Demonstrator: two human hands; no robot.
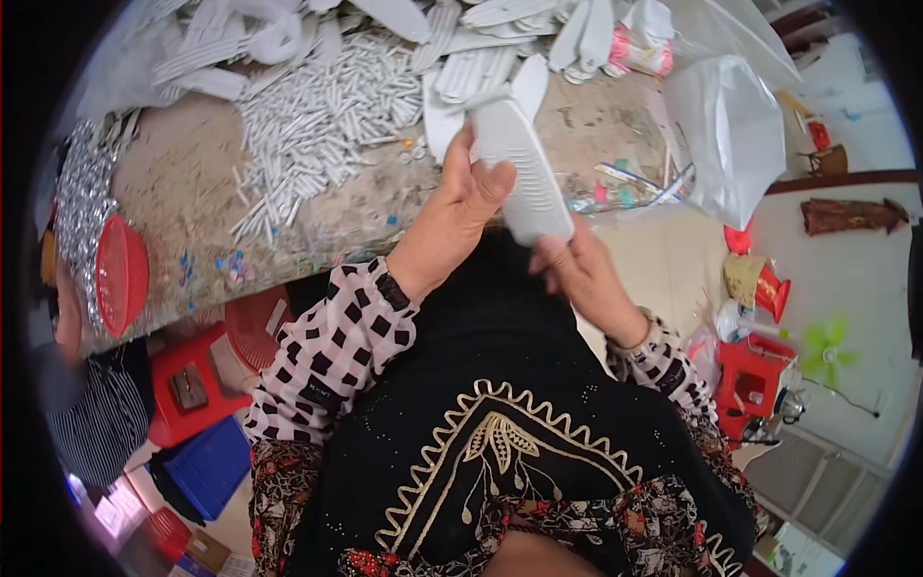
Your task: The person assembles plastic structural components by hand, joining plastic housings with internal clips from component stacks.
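A long white plastic piece [524,173] with a row of ridges across its face is held over the table's front edge, tilted. My left hand [457,216] grips its left side near the upper end, with the thumb on the near side. My right hand [582,274] pinches its lower end, and the fingers there are slightly blurred. Just beyond the piece lie more flat white plastic parts [471,77]. Left of them spreads a heap of small silvery-white rods [327,115] on the worn table [183,173].
Clear plastic bags [726,135] hang over the table's right end. A red plastic basket [122,274] and a heap of shiny metal bits [82,192] are at the far left, beside another person in a striped garment [101,418]. Red stools [192,380] stand below the table.
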